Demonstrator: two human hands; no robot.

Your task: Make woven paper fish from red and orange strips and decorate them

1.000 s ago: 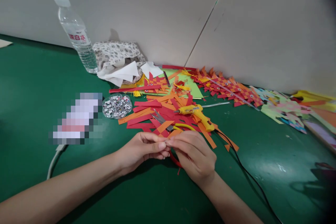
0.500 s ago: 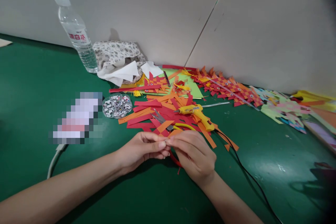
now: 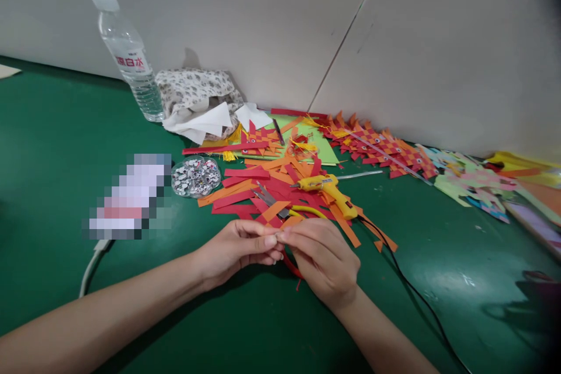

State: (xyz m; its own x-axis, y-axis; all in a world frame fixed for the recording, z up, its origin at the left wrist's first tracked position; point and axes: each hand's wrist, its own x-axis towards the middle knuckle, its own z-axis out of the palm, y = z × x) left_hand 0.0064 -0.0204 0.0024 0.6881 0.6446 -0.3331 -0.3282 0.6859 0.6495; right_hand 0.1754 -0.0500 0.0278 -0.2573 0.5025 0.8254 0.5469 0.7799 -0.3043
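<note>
My left hand (image 3: 239, 249) and my right hand (image 3: 322, 257) meet fingertip to fingertip just above the green table (image 3: 56, 146). Both are pinched shut on a thin red strip (image 3: 293, 269) that curls down beneath my right palm; most of it is hidden by the fingers. Just beyond my hands lies a heap of red and orange paper strips (image 3: 272, 184). On that heap rest a yellow glue gun (image 3: 329, 191) and scissors with yellow handles (image 3: 280, 207).
A dish of googly eyes (image 3: 195, 177) sits left of the strips, a water bottle (image 3: 130, 61) and crumpled cloth (image 3: 193, 90) behind. Woven red-orange paper pieces (image 3: 381, 149) line the wall. The glue gun's black cord (image 3: 416, 298) runs right of my arm. A white cable (image 3: 90, 269) lies left.
</note>
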